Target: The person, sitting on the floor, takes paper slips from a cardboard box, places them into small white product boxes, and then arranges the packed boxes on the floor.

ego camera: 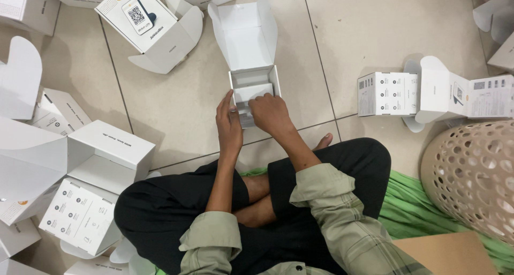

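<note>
I see the open white box (255, 87) on the tiled floor (176, 103), just ahead of the crossed legs. My left hand (229, 126) grips its near left edge, fingers curled. My right hand (270, 111) presses into its near side, fingers bent on the insert (251, 92).

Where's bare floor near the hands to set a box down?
Widest patch: tiles right of the open box, up to the closed boxes. Smaller patch left of the left hand, before the stacked boxes. Left edge and top are crowded.
</note>
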